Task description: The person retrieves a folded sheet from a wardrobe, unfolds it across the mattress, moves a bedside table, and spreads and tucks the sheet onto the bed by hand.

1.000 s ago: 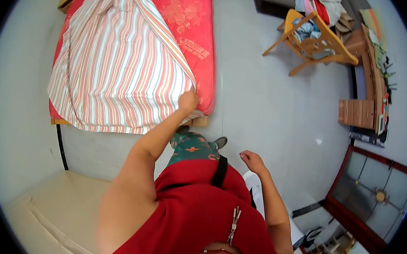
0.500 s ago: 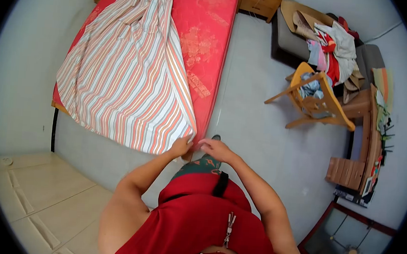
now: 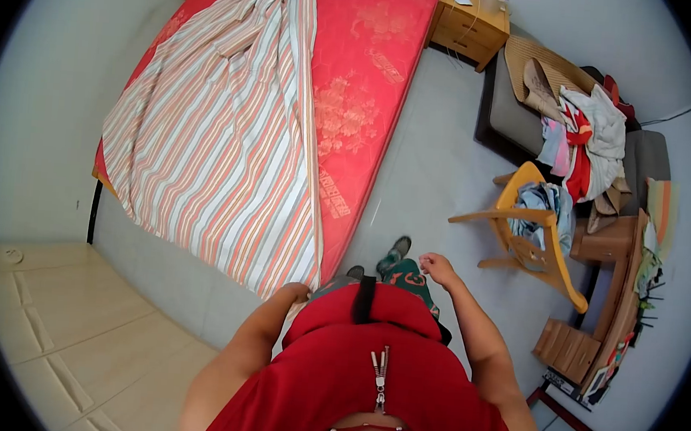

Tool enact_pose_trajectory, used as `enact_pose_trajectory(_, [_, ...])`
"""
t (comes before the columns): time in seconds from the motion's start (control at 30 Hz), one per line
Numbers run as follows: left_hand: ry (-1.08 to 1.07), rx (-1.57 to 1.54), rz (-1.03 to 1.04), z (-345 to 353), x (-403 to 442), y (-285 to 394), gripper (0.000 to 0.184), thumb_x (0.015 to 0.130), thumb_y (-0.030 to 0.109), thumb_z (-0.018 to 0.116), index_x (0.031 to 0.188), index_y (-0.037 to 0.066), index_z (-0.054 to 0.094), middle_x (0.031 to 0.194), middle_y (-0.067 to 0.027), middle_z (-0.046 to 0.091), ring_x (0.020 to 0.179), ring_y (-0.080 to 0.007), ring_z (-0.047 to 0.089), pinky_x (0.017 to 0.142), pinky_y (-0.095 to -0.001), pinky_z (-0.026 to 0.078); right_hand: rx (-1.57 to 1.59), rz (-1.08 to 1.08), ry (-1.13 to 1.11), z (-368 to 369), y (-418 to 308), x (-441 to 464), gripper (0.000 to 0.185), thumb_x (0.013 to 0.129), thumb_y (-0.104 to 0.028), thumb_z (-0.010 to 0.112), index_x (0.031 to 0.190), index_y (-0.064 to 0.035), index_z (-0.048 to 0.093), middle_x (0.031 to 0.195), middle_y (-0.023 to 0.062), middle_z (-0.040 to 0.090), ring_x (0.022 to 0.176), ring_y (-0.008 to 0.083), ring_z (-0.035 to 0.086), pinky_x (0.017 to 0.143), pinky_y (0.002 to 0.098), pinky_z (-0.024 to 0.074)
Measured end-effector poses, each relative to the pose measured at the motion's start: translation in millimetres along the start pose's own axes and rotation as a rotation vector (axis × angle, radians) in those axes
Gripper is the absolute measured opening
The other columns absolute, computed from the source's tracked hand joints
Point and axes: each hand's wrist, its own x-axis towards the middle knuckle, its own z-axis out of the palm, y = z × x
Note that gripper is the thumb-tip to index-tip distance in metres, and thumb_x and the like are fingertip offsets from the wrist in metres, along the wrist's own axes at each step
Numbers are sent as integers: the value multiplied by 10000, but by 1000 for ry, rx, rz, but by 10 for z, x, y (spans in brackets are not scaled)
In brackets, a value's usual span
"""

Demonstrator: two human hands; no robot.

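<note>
A striped bedsheet (image 3: 221, 159) in white, orange and grey lies over the left part of a bed with a red mattress (image 3: 362, 96). Its upper part is bunched in folds, and its right edge runs down to the near corner. At that corner my left hand (image 3: 298, 292) is closed on the sheet, its fingers partly hidden. Out to the right, away from the bed, my right hand (image 3: 438, 268) hangs above the floor with loosely bent fingers apart and nothing visible in them.
A wooden chair (image 3: 554, 262) with clothes on it stands at the right, before a dark sofa (image 3: 513, 115) heaped with clothes. A nightstand (image 3: 471, 28) is beyond the bed. Pale cabinets (image 3: 113, 335) line the near left, and a wooden desk (image 3: 609, 290) the right.
My right hand has moved away from the sheet corner, out to the right. My left hand has come lower and nearer my body. The sheet's right edge now lies straighter.
</note>
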Motion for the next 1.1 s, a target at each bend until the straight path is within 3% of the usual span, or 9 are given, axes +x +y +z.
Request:
enact_pose_trajectory(0.1, [459, -319, -54, -618, 155, 164, 397, 837, 295, 506, 1205, 152, 546, 1079, -177, 614, 994, -358, 581, 872, -429, 453, 75, 33, -39, -383, 14, 331, 236, 865, -150, 520, 1024, 5, 601, 806, 78, 626, 681, 152, 601, 648, 282, 495])
enact_pose_trajectory(0.27, [658, -391, -223, -2109, 344, 355, 393, 847, 294, 510, 1202, 130, 544, 1016, -179, 634, 960, -347, 595, 858, -431, 460, 133, -31, -57, -1075, -128, 1247, 208, 856, -162, 556, 973, -5, 623, 720, 71, 633, 617, 139, 584, 603, 276, 480])
enact_pose_trajectory(0.4, [708, -471, -284, -3048, 502, 432, 383, 847, 275, 510, 1199, 129, 548, 994, -176, 641, 952, -339, 601, 853, -428, 464, -3, -108, -63, -1729, -424, 1902, 215, 856, -178, 556, 987, -22, 627, 751, 72, 638, 638, 135, 592, 614, 289, 485])
enact_pose_trajectory(0.53, [865, -661, -404, -3869, 866, 221, 397, 825, 279, 536, 1191, 127, 560, 993, -168, 646, 964, -329, 601, 844, -421, 473, -357, -153, -14, -2342, -852, 2410, 250, 853, -255, 542, 975, -60, 639, 830, 129, 653, 769, 258, 626, 700, 358, 488])
enact_pose_trajectory(0.63, [1056, -847, -455, -4379, 1111, -82, 460, 803, 305, 562, 1199, 71, 556, 1051, -204, 623, 1007, -344, 588, 883, -408, 458, -340, -133, -66, -2585, -1121, 2823, 269, 846, -290, 544, 972, -75, 644, 882, 145, 650, 834, 309, 612, 740, 383, 479])
enact_pose_trajectory(0.7, [1072, -996, -524, -4881, 1137, -216, 542, 769, 301, 608, 1210, -5, 531, 1132, -239, 581, 1074, -350, 558, 931, -381, 433, -350, -130, -108, -2666, -1322, 3107, 268, 846, -286, 545, 973, -71, 643, 892, 147, 649, 833, 304, 613, 742, 381, 479])
enact_pose_trajectory(0.77, [1234, -1067, -498, -5199, 1454, -606, 550, 757, 275, 625, 1203, -33, 528, 1158, -255, 561, 1100, -358, 538, 953, -373, 417, -283, -114, -141, -2709, -1414, 3410, 269, 849, -285, 545, 975, -68, 641, 895, 151, 648, 831, 302, 613, 748, 379, 478])
enact_pose_trajectory(1.0, [1283, -1250, -636, -6339, 2123, -1531, 875, 716, 265, 702, 1383, -41, 226, 1335, -316, 357, 1262, -402, 352, 1062, -405, 291, -377, -10, -171, -2921, -2002, 4128, 288, 857, -309, 541, 1016, -86, 629, 874, 142, 648, 812, 299, 615, 747, 374, 476])
enact_pose_trajectory(1.1, [1316, -1171, -684, -6839, 2111, -1621, 957, 685, 240, 736, 1401, -33, 161, 1366, -348, 279, 1292, -413, 300, 1072, -393, 281, -364, -44, -181, -2986, -2242, 4381, 268, 858, -302, 550, 1013, -97, 627, 858, 126, 650, 802, 290, 618, 728, 373, 480])
